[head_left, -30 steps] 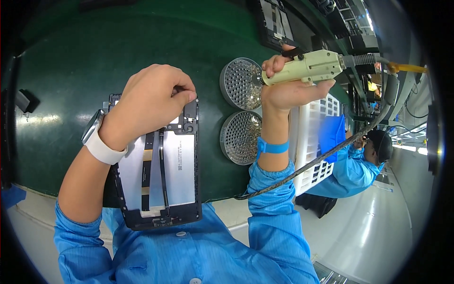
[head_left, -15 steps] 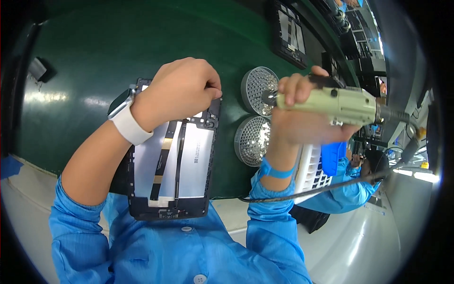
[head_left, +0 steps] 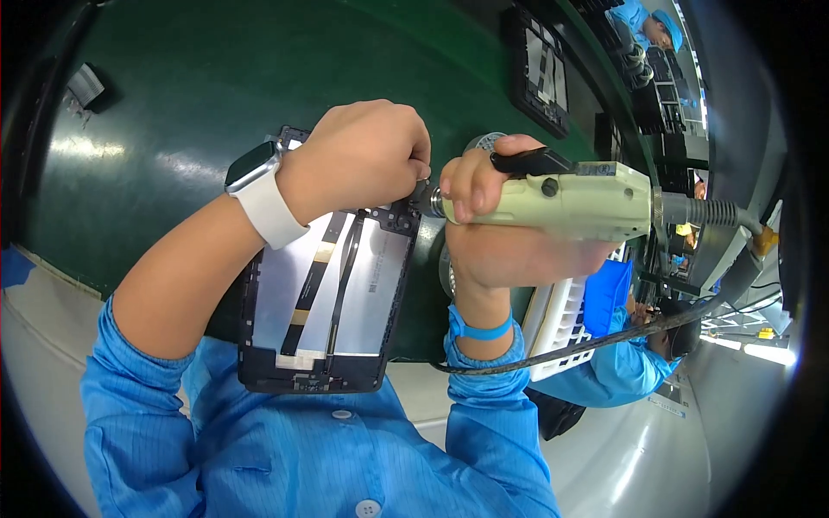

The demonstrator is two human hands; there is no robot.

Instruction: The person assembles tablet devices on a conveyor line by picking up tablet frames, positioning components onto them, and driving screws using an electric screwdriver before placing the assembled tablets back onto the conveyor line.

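An opened tablet (head_left: 380, 259) with a black frame, silvery panel and ribbon cables lies before me, its near end close to my body. Over its far end is my left hand (head_left: 367, 160), fingers curled in at the far right corner; anything pinched in them is hidden. My right hand (head_left: 496, 259) is wrapped round a pale green electric screwdriver (head_left: 596, 203) with a black lever. The tool lies nearly level, its metal nose pointing left, right by my left fingertips and the tablet's corner. I cannot tell whether the bit touches the tablet.
Behind my right hand, round dishes (head_left: 488, 141) are mostly hidden. Another opened tablet (head_left: 540, 73) lies at the far right. A thick cable (head_left: 604, 338) crosses my right forearm near a white rack (head_left: 553, 332) and blue bin (head_left: 607, 298). Co-workers (head_left: 639, 354) sit at right.
My right hand has brought the screwdriver left, from over the dishes of small metal parts to the tablet's far right corner. The tablet and my left hand have shifted slightly right in view.
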